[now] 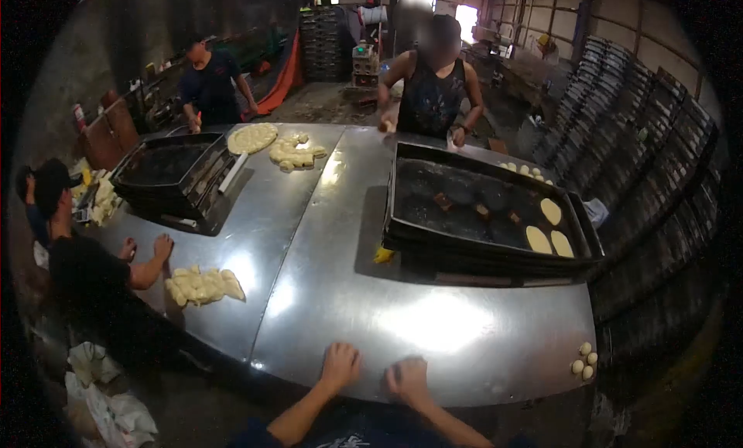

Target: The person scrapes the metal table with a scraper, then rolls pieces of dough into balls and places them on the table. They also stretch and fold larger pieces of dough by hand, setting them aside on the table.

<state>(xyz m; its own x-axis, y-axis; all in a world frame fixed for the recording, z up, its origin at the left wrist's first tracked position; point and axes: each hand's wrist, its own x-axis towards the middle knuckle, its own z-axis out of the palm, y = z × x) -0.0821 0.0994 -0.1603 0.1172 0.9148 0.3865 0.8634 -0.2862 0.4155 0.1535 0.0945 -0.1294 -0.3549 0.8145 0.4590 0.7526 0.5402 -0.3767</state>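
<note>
My left hand (pixel 339 366) and right hand (pixel 408 378) rest flat and empty on the near edge of the table (pixel 418 324), the dough balls (pixel 584 360) well right, so I should reach wide, not lean.

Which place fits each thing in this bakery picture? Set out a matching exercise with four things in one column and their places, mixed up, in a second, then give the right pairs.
Things
1. flat dough rounds
2. small dough balls
3. pile of dough pieces
4. the person's two hands

Places
A. near edge of the metal table, resting on it
B. on the dark tray at the right
C. beside the seated co-worker's hands at the left
D. right rim of the table

Pairs: 1-B, 2-D, 3-C, 4-A
</note>
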